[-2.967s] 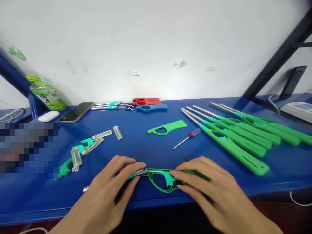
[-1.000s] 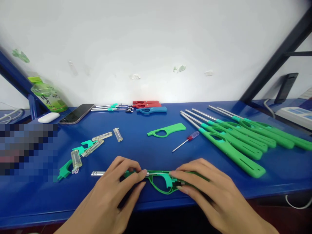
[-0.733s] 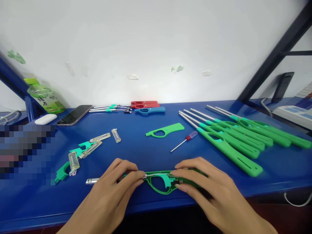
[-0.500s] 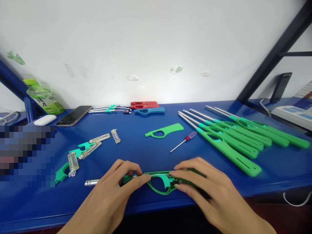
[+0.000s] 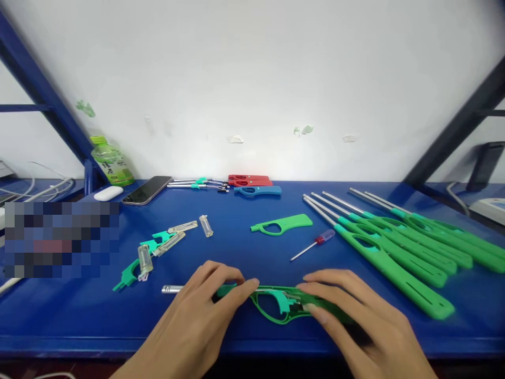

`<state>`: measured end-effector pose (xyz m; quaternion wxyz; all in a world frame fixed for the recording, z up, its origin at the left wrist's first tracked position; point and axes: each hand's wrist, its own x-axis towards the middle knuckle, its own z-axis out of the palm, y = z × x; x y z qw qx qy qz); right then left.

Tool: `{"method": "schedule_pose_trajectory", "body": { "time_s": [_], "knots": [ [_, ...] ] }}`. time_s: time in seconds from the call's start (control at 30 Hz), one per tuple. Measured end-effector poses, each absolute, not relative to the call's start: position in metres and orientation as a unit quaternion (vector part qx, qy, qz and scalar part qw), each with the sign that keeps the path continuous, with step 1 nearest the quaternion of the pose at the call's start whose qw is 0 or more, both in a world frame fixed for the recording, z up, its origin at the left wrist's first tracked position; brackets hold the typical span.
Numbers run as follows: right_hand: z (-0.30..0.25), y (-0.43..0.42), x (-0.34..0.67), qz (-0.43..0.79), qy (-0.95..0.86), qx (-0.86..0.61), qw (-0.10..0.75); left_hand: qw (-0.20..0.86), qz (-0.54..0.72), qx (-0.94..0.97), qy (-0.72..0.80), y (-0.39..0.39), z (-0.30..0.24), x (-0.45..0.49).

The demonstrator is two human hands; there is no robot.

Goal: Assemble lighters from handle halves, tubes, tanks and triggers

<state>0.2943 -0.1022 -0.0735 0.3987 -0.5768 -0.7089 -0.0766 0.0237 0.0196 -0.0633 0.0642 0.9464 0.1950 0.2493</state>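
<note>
An opened green gas lighter point(image 5: 273, 318) lies near the table's front edge, its inside facing up. A teal trigger point(image 5: 283, 302) and some dark and metal inner parts sit in the shell. My left hand point(image 5: 205, 310) pinches the lighter's front end, thumb and fingers closed around it; the silver tube tip point(image 5: 172, 289) sticks out to the left. Over the handle, my right hand point(image 5: 355, 305) has its fingers bent, fingertips touching the shell and inner parts just behind the trigger. The handle's rear is mostly hidden under that hand.
Beyond the hands lie a loose green shell half point(image 5: 295, 221) and a screwdriver point(image 5: 324, 237). Several green lighters point(image 5: 398, 268) fan out right. Clear fuel tanks point(image 5: 205, 226) and teal triggers point(image 5: 130, 275) lie left. Red shells point(image 5: 252, 182), a blue shell point(image 5: 262, 190) and a phone point(image 5: 149, 190) are behind.
The view has turned left, so everything appears farther right. My right fingertips have shifted slightly back from the trigger along the handle. My left hand keeps its hold on the lighter's front.
</note>
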Motion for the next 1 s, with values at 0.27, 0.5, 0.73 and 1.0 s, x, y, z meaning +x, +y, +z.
{"method": "schedule_pose_trajectory", "body": {
  "time_s": [0.27, 0.5, 0.73, 1.0],
  "knots": [
    [-0.077, -0.103, 0.301, -0.095, -0.709, -0.577, 0.394, -0.107, 0.252, 0.909, 0.313, 0.075, -0.037, 0.009],
    [-0.079, -0.098, 0.303, -0.111, -0.721, -0.561, 0.392, -0.196, 0.094, 0.932, 0.291, 0.112, -0.032, 0.021],
    [-0.079, -0.098, 0.303, -0.119, -0.718, -0.56, 0.397, -0.252, 0.067, 0.94, 0.219, 0.096, -0.017, 0.025],
    [-0.078, -0.099, 0.302, -0.111, -0.716, -0.558, 0.405, -0.225, 0.17, 0.93, 0.236, 0.081, -0.018, 0.017]
  ]
}}
